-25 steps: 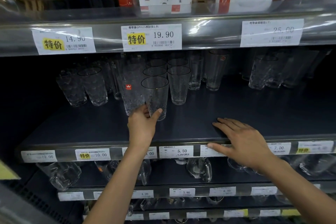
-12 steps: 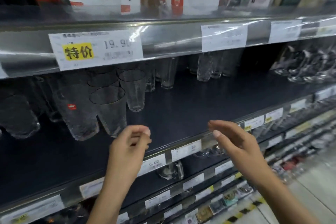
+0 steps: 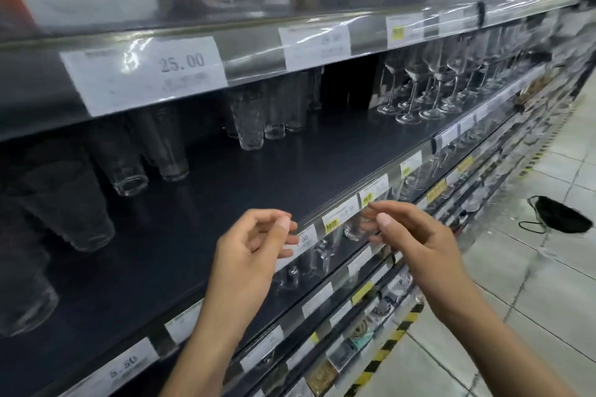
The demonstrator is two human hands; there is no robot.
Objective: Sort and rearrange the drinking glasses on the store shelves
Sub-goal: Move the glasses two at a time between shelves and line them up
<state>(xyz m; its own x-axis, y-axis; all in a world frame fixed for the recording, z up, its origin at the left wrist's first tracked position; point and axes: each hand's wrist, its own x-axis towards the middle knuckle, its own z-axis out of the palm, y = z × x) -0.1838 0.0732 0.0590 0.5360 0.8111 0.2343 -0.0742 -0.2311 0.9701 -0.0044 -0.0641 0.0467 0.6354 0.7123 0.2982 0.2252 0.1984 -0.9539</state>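
While both my hands hover before the shelf [image 3: 258, 190], neither holds anything. My left hand [image 3: 251, 251] has its fingers loosely curled over the shelf's front edge. My right hand [image 3: 419, 242], also loosely curled, hangs just off that edge. Toward the back of the shelf stand tumblers [image 3: 251, 121], with more blurred ones at its left end. At the shelf's far right stand wine glasses [image 3: 429, 84] in rows. Above the shelf hangs a 25.00 tag [image 3: 154, 72]. Right of the shelf, a black bag [image 3: 561, 216] lies on the floor [image 3: 532, 300].
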